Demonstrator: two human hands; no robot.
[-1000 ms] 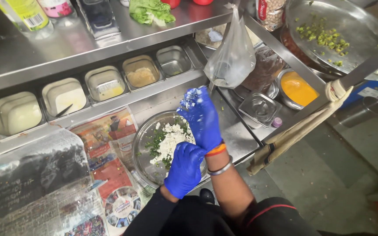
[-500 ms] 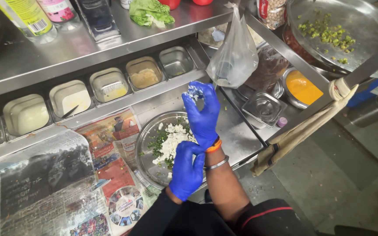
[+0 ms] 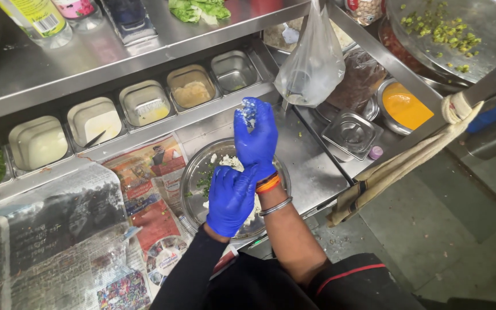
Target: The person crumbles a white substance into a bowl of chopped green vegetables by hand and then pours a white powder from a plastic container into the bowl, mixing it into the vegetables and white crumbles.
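The right grip [image 3: 255, 138] is raised above the far rim of the round dish [image 3: 193, 178] on the surface [image 3: 311, 166]. The left grip [image 3: 231, 198] sits nearer, over the dish's near half. Newspaper sheets [image 3: 58, 229] lie left of both grips. Behind them runs a row of inset containers [image 3: 144, 103]; a hanging bag [image 3: 312, 63] is to the right and behind.

We see our blue-gloved right hand [image 3: 255, 138] raised, fingers dusted with white crumbs, above the steel plate [image 3: 193, 178] of white and green mix, where our left hand [image 3: 231, 198] rests, newspaper [image 3: 58, 229] spread on the steel desk [image 3: 311, 166].
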